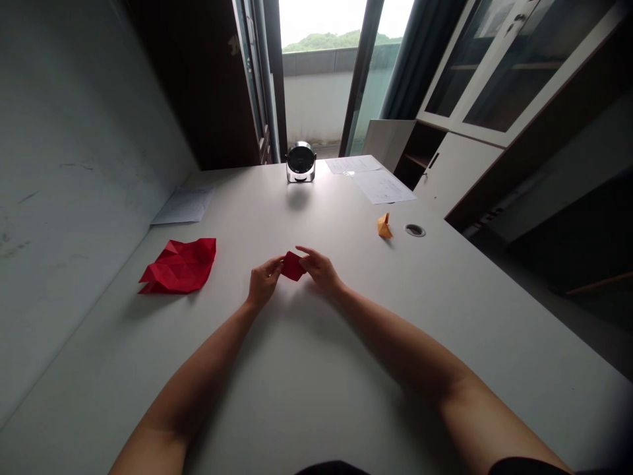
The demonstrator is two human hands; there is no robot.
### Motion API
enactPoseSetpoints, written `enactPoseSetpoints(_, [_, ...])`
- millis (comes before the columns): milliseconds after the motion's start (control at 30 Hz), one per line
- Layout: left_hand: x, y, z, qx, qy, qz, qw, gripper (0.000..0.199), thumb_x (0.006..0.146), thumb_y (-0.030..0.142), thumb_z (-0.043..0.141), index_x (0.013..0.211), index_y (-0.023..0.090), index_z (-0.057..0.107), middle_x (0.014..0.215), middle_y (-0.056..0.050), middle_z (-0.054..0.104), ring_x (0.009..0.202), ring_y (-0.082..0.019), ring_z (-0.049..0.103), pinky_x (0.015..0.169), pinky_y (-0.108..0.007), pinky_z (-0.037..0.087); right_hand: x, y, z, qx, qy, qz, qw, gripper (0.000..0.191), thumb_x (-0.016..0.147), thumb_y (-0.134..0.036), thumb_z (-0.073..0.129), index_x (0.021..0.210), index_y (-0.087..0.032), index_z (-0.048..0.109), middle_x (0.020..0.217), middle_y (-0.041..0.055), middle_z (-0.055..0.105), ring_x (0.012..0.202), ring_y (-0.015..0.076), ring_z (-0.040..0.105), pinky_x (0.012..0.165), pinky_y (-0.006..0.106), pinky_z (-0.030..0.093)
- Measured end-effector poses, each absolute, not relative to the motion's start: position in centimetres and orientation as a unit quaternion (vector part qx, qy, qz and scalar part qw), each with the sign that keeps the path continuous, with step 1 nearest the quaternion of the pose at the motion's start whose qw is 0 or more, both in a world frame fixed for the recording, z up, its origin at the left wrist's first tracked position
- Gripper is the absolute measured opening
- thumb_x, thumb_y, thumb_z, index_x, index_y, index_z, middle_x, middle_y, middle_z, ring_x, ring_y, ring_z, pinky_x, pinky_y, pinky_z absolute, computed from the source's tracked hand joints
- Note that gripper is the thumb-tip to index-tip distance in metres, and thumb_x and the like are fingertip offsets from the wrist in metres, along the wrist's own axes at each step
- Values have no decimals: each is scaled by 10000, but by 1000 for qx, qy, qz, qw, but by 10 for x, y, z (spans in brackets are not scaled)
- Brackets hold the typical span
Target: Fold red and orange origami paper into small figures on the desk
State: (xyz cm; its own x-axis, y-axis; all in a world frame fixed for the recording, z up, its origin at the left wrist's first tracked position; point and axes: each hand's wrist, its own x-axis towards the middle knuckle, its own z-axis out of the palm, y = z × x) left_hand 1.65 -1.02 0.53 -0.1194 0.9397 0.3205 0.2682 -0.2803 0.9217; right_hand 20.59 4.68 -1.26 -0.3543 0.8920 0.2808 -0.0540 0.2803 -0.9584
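Note:
Between my two hands is a small folded red paper (293, 266), held just over the middle of the white table (316, 369). My left hand (265, 280) pinches its left corner between thumb and fingers. On the right side, my right hand (319, 269) grips the edge of the paper, with the index finger stretched out above it. The paper has a roughly diamond-shaped outline; its finer folds are too small to make out. A larger creased red sheet (180, 267) lies to the left of my hands, its edges lifted off the table.
A folded orange paper piece (384, 226) stands at the right, beside a round cable hole (415, 230). Toward the back are a round black device on a silver stand (301, 162), printed sheets (383, 187) and a pale packet (182, 205). A wall borders the left.

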Motion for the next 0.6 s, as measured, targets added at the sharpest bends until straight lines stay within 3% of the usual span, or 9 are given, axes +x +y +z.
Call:
enactPoseSetpoints(167, [14,-11,5,616,541,513,254,276,916,350,620,1141,264,753,1072,-44,774,950,-241,727,861,-383,566,206,47,-16,-361,-693,434,449,290,918,-409,588,1073,-218,741,909,41,750,804,188,677,759,315,537])
enactPoseSetpoints(600, [15,-17,13,679,557,448,166,267,929,440,598,1019,275,788,941,-50,777,786,-222,677,767,-314,481,206,34,1,-370,-782,307,397,232,950,-354,558,950,-230,754,794,9,748,634,127,603,641,236,438])
